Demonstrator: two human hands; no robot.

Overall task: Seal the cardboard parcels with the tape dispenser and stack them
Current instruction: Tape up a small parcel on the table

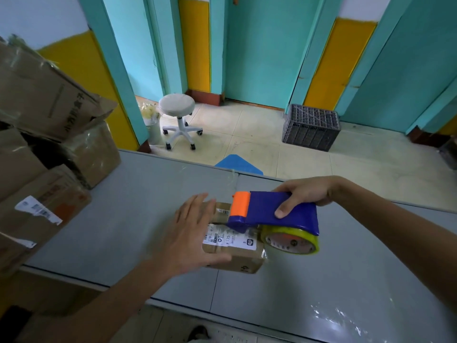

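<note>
A small cardboard parcel (237, 258) with a white shipping label lies on the grey table (123, 219). My left hand (193, 233) rests on its left side, fingers spread, thumb along its front edge. My right hand (306, 194) grips a blue tape dispenser (272, 211) with an orange front end. The dispenser's front sits over the parcel's top. Its clear tape roll hangs past the parcel's right edge.
Several large cardboard boxes (44, 149) are piled at the table's left end. Beyond the table are a white wheeled stool (176, 105), a grey plastic crate (311, 127) and a blue seat (237, 164) on the tiled floor.
</note>
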